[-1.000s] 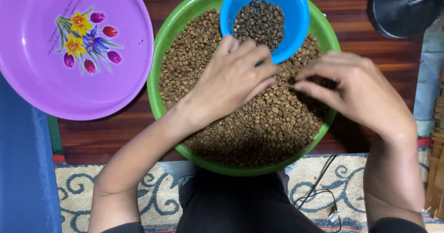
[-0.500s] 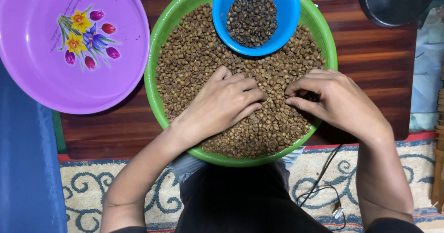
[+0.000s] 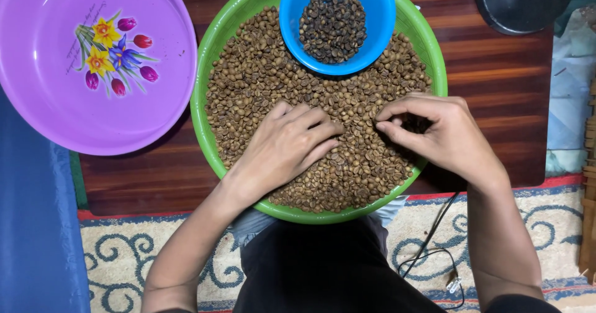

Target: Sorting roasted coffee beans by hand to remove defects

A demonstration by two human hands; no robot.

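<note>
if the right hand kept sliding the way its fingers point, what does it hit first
The right hand points left across the brown beans, so it would likely meet the left hand's fingertips first, though their relative heights are unclear.

No packages, labels, signs or screens are to be seen. The nearest thing to a label is the printed picture inside the purple basin [image 3: 37, 102], which lies at 10 o'clock: a bunch of 2 yellow daffodils, 1 blue flower and several red and magenta tulips on green stems [image 3: 112, 55], set against the plain purple floor of the basin. A faint line of script is printed along the left edge of the bunch, too small to be made out.
</note>
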